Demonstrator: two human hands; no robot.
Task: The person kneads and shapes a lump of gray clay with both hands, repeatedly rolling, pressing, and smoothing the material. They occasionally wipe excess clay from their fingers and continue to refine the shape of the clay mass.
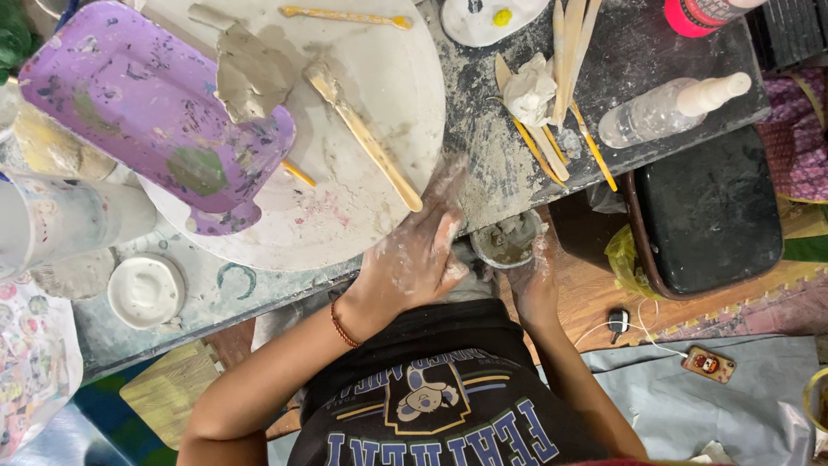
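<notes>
My left hand (414,255) and right hand (532,278) are both smeared with pale grey clay, caked thickest on my fingers (446,226). A thin band of reddish-orange beads (342,326) circles my left wrist. I wear a black short-sleeved shirt (440,388) printed with blue block lettering, yellow stripes and a cartoon animal crest.

small grey clay cup (506,239), upright, table edge

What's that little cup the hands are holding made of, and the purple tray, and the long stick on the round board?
The little cup, held by the left hand and right hand, looks like wet grey clay: dull, smeared, uneven. The purple tray seems plastic, smooth and moulded, with paint stains. The long stick looks wooden, pale tan and clay-crusted.
</notes>
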